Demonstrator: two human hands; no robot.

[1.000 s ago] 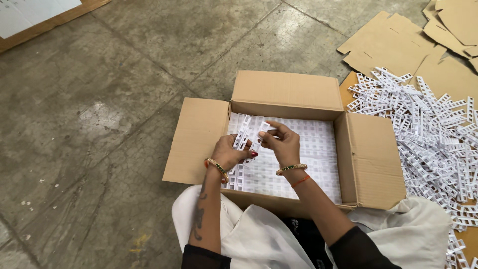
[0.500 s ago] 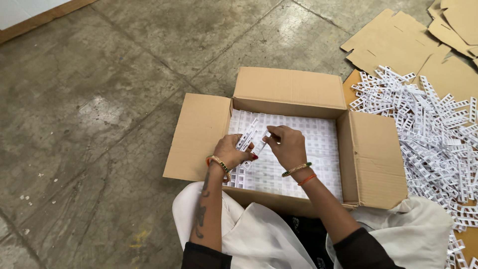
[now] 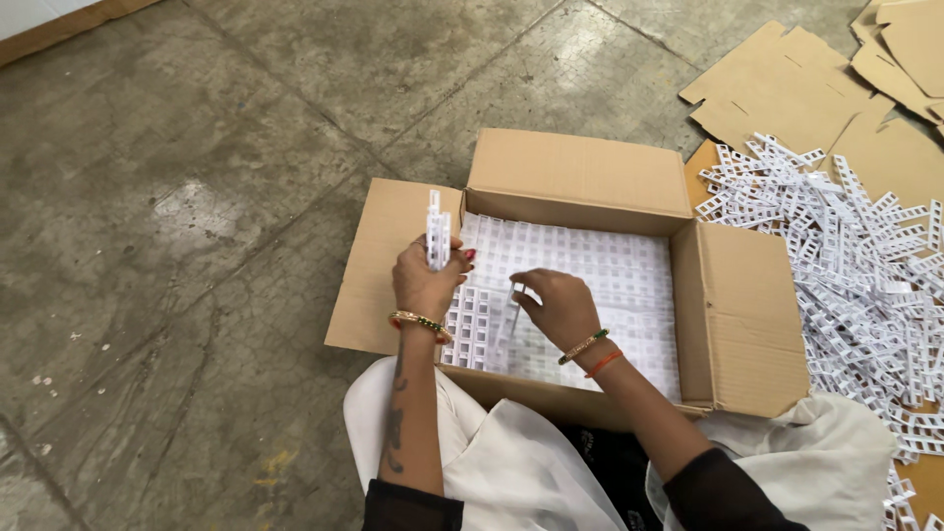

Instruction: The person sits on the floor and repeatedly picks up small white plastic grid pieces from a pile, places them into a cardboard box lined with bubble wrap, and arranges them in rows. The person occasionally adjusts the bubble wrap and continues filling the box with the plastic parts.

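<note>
An open cardboard box [image 3: 580, 177] sits on the floor in front of me, its inside covered by rows of white plastic strips [image 3: 610, 270]. My left hand [image 3: 425, 283] holds a small upright bundle of white strips [image 3: 437, 231] over the box's left edge. My right hand [image 3: 559, 307] pinches a single white strip [image 3: 512, 313] and holds it down among the rows in the near left part of the box. Bangles circle both wrists.
A large loose heap of white plastic strips [image 3: 846, 256] lies on the floor to the right of the box. Flattened cardboard sheets [image 3: 787, 84] lie at the back right. Bare stone floor [image 3: 197, 197] stretches to the left. White cloth [image 3: 492, 462] covers my lap.
My left hand has lifted its bundle upright at the box's left edge. My right hand has moved down into the box with one strip.
</note>
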